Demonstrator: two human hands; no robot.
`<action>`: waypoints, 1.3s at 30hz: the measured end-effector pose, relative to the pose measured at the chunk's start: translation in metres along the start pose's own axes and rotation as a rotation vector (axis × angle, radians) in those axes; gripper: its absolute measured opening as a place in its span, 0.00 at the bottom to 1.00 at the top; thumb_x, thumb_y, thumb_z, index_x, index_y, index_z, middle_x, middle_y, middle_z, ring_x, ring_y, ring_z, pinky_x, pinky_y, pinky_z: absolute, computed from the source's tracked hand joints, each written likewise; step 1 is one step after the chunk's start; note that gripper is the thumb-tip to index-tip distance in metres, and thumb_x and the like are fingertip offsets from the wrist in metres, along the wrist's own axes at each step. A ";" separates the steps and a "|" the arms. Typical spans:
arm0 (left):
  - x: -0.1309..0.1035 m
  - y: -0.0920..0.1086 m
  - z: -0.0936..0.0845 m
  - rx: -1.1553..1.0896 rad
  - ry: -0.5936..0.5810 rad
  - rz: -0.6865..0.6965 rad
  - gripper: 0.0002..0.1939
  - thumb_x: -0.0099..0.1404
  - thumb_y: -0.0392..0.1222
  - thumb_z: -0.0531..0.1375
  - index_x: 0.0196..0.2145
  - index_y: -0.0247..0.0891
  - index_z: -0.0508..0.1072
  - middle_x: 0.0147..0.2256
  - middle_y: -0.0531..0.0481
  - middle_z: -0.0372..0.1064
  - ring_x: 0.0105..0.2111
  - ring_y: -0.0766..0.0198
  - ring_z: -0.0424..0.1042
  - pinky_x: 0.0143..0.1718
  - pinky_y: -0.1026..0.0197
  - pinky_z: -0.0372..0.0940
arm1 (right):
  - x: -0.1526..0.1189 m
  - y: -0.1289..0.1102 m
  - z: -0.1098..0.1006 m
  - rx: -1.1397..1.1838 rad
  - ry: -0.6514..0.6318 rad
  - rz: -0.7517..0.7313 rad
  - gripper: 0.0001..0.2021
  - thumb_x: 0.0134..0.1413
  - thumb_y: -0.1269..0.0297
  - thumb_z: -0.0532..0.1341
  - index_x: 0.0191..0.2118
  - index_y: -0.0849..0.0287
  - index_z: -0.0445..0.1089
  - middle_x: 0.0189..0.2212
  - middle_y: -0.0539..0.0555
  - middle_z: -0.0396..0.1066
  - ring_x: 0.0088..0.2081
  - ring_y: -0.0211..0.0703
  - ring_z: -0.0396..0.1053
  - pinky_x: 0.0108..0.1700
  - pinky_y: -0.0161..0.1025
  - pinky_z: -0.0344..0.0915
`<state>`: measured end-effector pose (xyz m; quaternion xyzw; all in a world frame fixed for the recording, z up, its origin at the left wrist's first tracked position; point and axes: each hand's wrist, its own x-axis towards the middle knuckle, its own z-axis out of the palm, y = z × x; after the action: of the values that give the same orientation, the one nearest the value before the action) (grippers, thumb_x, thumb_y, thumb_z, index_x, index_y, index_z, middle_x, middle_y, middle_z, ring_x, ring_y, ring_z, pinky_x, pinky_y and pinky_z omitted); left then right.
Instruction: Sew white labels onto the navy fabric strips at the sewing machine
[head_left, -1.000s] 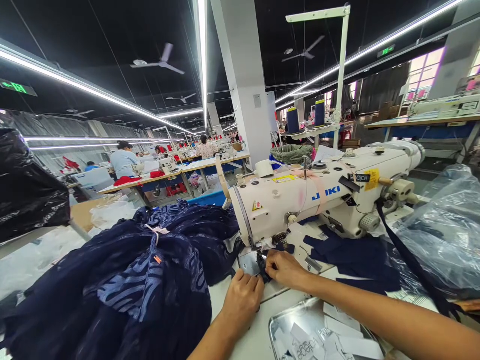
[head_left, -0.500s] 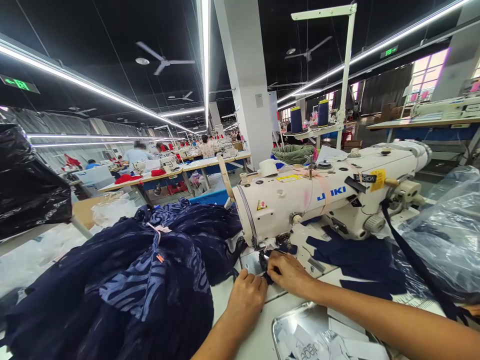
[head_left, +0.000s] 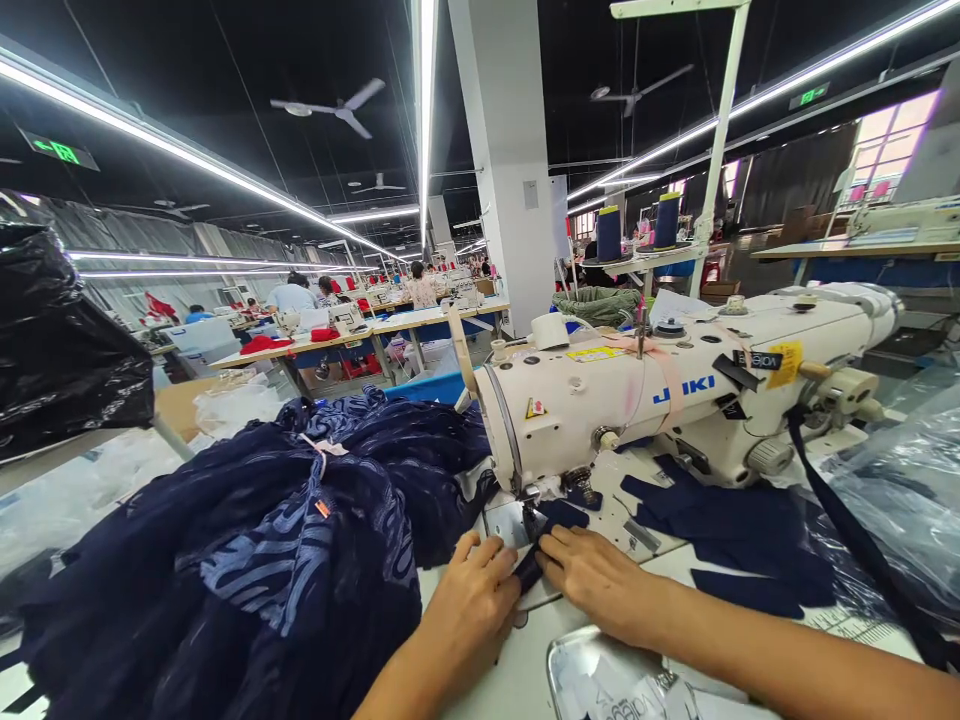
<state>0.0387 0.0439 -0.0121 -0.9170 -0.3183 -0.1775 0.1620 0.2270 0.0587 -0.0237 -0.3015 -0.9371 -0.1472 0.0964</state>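
Note:
A white sewing machine (head_left: 570,405) stands over the table, its needle area low at its left end. Just in front of the needle, a narrow dark navy fabric piece (head_left: 531,570) runs between my hands. My left hand (head_left: 480,590) has its fingers closed on the left edge of that piece. From the right, my right hand (head_left: 589,575) presses and grips the same piece with bent fingers. A large navy garment with a light blue pattern (head_left: 262,570) is heaped left of my left hand.
Flat navy pieces (head_left: 735,530) lie under the machine arm. A metal tray (head_left: 556,670) with labels sits at the front edge. Clear plastic (head_left: 892,480) is at right, a black bag (head_left: 67,340) at left. Other people (head_left: 291,294) work at distant tables.
The view has shifted slightly. More of the navy piece now shows between my hands and beside the needle. My right hand's fingers have turned down flatter onto it.

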 end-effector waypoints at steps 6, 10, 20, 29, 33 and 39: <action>0.001 0.001 0.006 -0.210 -0.075 0.019 0.10 0.55 0.26 0.51 0.31 0.37 0.67 0.44 0.47 0.69 0.46 0.61 0.66 0.52 0.52 0.57 | -0.002 0.031 0.006 -0.025 0.040 -0.149 0.11 0.48 0.77 0.55 0.40 0.65 0.66 0.35 0.57 0.68 0.36 0.44 0.63 0.37 0.39 0.62; 0.014 0.007 0.024 -0.179 -0.003 -0.047 0.10 0.55 0.24 0.51 0.29 0.37 0.67 0.41 0.45 0.71 0.40 0.60 0.71 0.47 0.53 0.63 | 0.000 0.043 0.013 -0.008 0.057 -0.120 0.13 0.48 0.78 0.55 0.41 0.64 0.67 0.38 0.59 0.69 0.39 0.45 0.65 0.38 0.38 0.63; 0.026 0.017 0.037 -0.085 0.129 -0.112 0.10 0.53 0.24 0.51 0.27 0.36 0.67 0.35 0.45 0.73 0.36 0.59 0.72 0.43 0.53 0.66 | 0.002 0.051 0.000 0.116 0.034 -0.107 0.17 0.47 0.83 0.51 0.42 0.67 0.68 0.43 0.63 0.69 0.42 0.45 0.68 0.46 0.40 0.62; 0.028 0.017 0.039 -0.073 0.137 -0.129 0.11 0.53 0.24 0.51 0.27 0.36 0.67 0.35 0.45 0.73 0.36 0.60 0.72 0.43 0.53 0.66 | 0.001 0.053 0.006 0.157 0.050 -0.090 0.20 0.48 0.83 0.49 0.47 0.69 0.66 0.47 0.64 0.66 0.46 0.46 0.66 0.50 0.43 0.60; 0.028 0.016 0.042 -0.057 0.142 -0.137 0.11 0.52 0.23 0.51 0.27 0.36 0.67 0.34 0.45 0.73 0.35 0.60 0.72 0.43 0.54 0.65 | 0.000 0.055 0.012 0.151 0.016 -0.075 0.21 0.48 0.82 0.49 0.49 0.68 0.64 0.49 0.63 0.65 0.47 0.47 0.65 0.49 0.43 0.61; 0.032 0.018 0.044 -0.029 0.159 -0.155 0.11 0.51 0.23 0.51 0.27 0.37 0.66 0.32 0.47 0.72 0.32 0.61 0.72 0.41 0.55 0.65 | 0.000 0.055 0.023 0.139 0.006 -0.015 0.24 0.48 0.83 0.49 0.52 0.65 0.62 0.49 0.62 0.65 0.48 0.47 0.64 0.48 0.45 0.61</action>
<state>0.0838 0.0656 -0.0407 -0.8749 -0.3720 -0.2662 0.1590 0.2579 0.1091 -0.0330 -0.2867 -0.9469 -0.0834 0.1189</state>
